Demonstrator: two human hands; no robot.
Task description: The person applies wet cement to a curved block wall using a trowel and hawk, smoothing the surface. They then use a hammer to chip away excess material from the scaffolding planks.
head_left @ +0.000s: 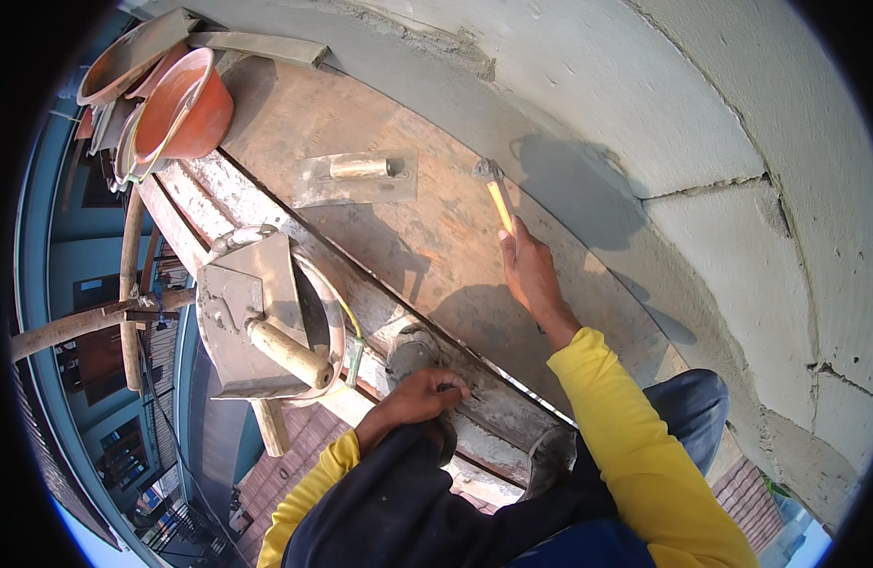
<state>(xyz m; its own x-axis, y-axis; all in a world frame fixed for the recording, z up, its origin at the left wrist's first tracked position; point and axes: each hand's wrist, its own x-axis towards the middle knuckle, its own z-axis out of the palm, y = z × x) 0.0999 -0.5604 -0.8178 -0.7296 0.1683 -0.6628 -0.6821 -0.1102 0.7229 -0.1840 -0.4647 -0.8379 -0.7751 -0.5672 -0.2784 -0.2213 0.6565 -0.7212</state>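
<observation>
Squatting on scaffold plank (398, 237) beside plastered wall (701, 104), high outdoors

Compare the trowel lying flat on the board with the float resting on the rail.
The trowel lies flat mid-board, untouched; the float sits tilted on the rail near the left hand. The trowel's handle is short and lies along its blade; the float's is longer, sticking out. Both have grey, mortar-stained plates and pale handles.

Right hand (529, 275) grips yellow-handled hammer (498, 194) at wall (644, 104); left hand (419, 398) apparently on plank (361, 189).
</observation>
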